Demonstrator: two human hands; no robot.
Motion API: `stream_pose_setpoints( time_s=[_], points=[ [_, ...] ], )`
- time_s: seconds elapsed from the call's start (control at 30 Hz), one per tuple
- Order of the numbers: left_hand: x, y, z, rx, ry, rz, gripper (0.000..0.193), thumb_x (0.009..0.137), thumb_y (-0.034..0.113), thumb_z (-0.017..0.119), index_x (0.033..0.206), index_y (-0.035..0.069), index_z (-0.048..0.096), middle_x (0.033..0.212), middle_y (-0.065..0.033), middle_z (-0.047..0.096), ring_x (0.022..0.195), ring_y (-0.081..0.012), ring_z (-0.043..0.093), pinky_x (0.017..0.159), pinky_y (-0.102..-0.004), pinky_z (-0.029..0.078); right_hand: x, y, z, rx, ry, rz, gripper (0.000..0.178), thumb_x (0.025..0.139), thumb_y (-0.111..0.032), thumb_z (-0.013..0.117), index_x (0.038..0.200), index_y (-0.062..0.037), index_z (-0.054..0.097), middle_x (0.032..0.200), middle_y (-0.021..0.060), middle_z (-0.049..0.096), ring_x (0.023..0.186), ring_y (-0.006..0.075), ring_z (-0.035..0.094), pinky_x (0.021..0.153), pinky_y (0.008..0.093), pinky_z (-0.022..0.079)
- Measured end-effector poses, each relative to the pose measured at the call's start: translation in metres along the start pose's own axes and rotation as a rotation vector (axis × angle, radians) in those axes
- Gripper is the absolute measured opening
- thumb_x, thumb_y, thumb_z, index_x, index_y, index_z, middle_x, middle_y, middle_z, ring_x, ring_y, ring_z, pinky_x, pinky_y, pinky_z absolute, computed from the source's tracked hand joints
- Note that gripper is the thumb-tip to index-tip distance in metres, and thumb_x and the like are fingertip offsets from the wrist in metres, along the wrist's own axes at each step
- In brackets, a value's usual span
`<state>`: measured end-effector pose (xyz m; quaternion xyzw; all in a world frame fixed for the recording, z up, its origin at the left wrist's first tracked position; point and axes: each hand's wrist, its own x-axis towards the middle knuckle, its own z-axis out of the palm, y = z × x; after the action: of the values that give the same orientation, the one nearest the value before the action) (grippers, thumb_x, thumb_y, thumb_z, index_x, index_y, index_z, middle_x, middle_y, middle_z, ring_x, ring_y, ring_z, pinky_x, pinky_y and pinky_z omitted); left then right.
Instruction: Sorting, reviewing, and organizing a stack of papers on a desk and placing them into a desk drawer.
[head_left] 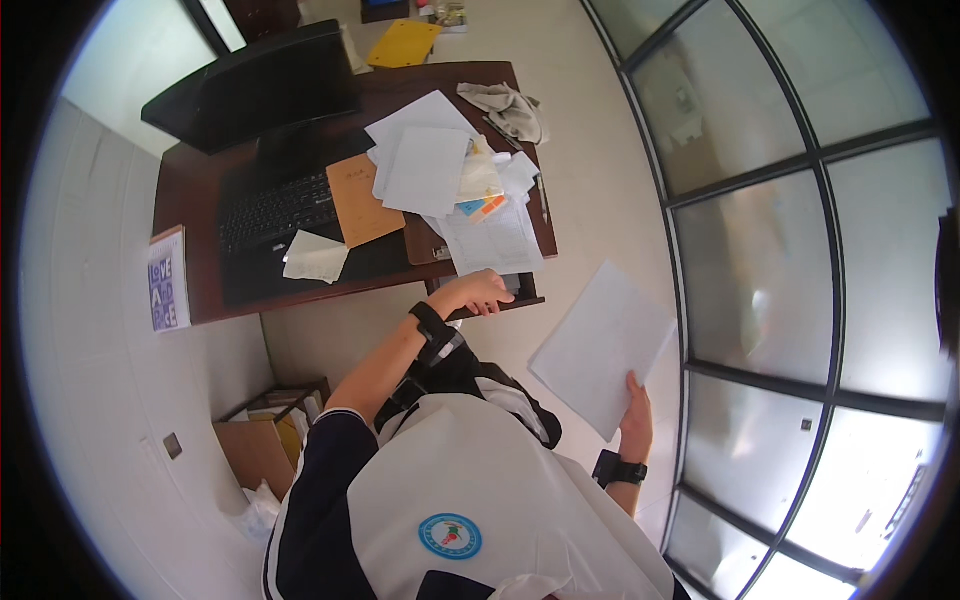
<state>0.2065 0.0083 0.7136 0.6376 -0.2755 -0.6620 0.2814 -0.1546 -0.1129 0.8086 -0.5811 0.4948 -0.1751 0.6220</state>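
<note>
My left hand [476,293] is at the front right of the desk, its fingers curled at the front edge of a partly pulled-out drawer [527,301]. Its fingertips are partly hidden. Some pale things show inside the drawer beside the hand. Out to the right, my right hand [636,412] grips a stack of white paper [602,345] by its lower right edge. The paper is held apart from the desk, over the floor.
On the dark wooden desk [190,207] are a monitor [262,88], a keyboard [280,212], a brown envelope [366,200], loose papers [425,165] and a grey cloth [507,110]. A box of folders [262,440] stands below left. A frosted glass partition [750,260] runs along the right.
</note>
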Motion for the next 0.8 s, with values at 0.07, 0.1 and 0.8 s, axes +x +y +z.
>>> stream_pose_setpoints(
  time_s=[0.07, 0.1, 0.8],
  points=[
    [0.006, 0.001, -0.005, -0.039, -0.040, -0.065, 0.034, 0.078, 0.034, 0.058, 0.097, 0.006, 0.057, 0.086, -0.0084, 0.063, 0.067, -0.0177, 0.059, 0.060, -0.0295, 0.048, 0.021, -0.015, 0.013, 0.105, -0.010, 0.074, 0.041, 0.087, -0.021, 0.052, 0.122, -0.0008, 0.043, 0.114, 0.0130, 0.052, 0.106, 0.0231, 0.049, 0.091, 0.0325, 0.039],
    [0.009, -0.009, -0.004, -0.064, -0.035, -0.061, 0.034, 0.078, 0.034, 0.058, 0.097, 0.006, 0.057, 0.086, -0.0084, 0.063, 0.067, -0.0177, 0.059, 0.060, -0.0295, 0.048, 0.029, -0.025, 0.018, 0.278, 0.048, 0.236, 0.049, 0.083, -0.025, 0.059, 0.120, 0.0024, 0.042, 0.114, 0.0122, 0.052, 0.104, 0.0224, 0.051, 0.088, 0.0317, 0.042],
    [0.036, -0.098, 0.090, 0.230, 0.564, -0.285, 0.052, 0.066, 0.016, 0.054, 0.118, 0.016, 0.053, 0.120, -0.0111, 0.052, 0.111, -0.0272, 0.048, 0.099, -0.0422, 0.031, 0.288, 0.010, -0.007, -0.402, -0.615, 0.693, 0.047, 0.081, -0.025, 0.060, 0.114, 0.0051, 0.046, 0.104, 0.0141, 0.057, 0.092, 0.0229, 0.057, 0.080, 0.0328, 0.047]
  ],
)
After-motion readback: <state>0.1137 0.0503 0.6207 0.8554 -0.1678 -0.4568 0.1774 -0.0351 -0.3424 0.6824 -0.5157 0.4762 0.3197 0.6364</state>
